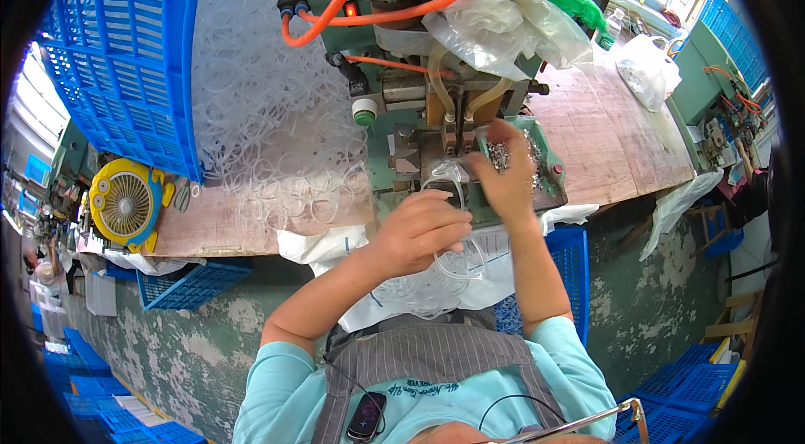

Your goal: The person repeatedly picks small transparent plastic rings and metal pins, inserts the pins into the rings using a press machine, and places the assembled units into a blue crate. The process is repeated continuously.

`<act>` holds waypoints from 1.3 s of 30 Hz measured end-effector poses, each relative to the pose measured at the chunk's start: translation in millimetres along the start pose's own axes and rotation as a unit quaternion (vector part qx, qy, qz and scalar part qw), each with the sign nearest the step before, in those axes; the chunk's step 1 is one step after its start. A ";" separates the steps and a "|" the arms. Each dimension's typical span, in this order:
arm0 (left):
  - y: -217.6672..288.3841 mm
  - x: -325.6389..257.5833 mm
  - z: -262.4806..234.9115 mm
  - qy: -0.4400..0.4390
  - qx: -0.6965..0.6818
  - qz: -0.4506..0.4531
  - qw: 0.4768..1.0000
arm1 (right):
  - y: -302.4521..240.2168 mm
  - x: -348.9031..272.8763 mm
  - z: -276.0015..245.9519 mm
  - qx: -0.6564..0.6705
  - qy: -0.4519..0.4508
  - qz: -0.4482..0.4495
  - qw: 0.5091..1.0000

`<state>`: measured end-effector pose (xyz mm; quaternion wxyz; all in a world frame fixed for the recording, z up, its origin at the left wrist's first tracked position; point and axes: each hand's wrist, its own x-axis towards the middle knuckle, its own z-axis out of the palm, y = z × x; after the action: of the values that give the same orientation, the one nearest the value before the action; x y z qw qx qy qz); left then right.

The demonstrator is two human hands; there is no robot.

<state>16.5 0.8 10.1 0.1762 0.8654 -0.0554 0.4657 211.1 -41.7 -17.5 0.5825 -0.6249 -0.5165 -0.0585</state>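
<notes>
My left hand point(422, 232) is closed on a clear plastic frame point(459, 275), a thin see-through loop hanging below its fingers. Another clear plastic piece point(448, 171) lies just ahead of those fingers, at the front of a green press machine point(429, 113). To the right, my right hand point(510, 178) is raised beside the press head, over the edge of a green tray point(531, 132) of small metal parts. Motion smears its fingertips, so I cannot make out whether they hold anything. More clear frames point(419, 295) rest on the white cloth across my lap.
A large heap of clear frames point(272, 83) covers the table's left side next to a tipped blue crate point(126, 50). A yellow fan point(126, 203) and scissors point(182, 194) sit at the left edge. Orange hoses point(377, 19) and plastic bags point(503, 29) hang on the press.
</notes>
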 end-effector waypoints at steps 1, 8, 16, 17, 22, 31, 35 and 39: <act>-2.3 -2.5 2.6 -0.023 -0.008 -0.005 1.000 | 18.8 3.4 -10.1 -0.074 0.012 -0.027 0.997; -10.7 -8.9 1.8 -0.031 -0.031 -0.012 0.999 | 114.1 -11.5 -55.3 -0.210 -0.051 0.100 0.971; -5.8 -6.6 0.9 -0.009 0.020 0.001 1.000 | 108.5 -18.8 -41.1 -0.279 -0.020 0.018 0.960; -3.7 -10.2 -0.2 -0.014 0.064 0.006 0.998 | 108.4 -18.3 -41.7 -0.241 -0.010 0.033 0.970; -30.0 -51.0 -24.8 0.063 0.170 -0.125 0.975 | 109.9 -21.5 -44.5 -0.136 0.040 0.084 0.986; -74.1 -170.7 -118.9 -0.111 0.401 -0.501 0.759 | 112.1 -24.8 -43.7 -0.103 0.059 0.092 0.989; -68.4 -186.0 -114.0 -0.212 0.356 -0.444 0.794 | 115.7 -25.8 -45.3 -0.108 0.036 0.144 0.983; -70.9 -180.7 -107.2 -0.174 0.327 -0.457 0.809 | 119.5 -25.6 -43.6 -0.031 0.064 0.211 0.975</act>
<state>-150.5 92.7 -103.1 0.0623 0.8639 0.4723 0.1634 307.7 -65.5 -100.8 0.5936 -0.7328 -0.3325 0.0100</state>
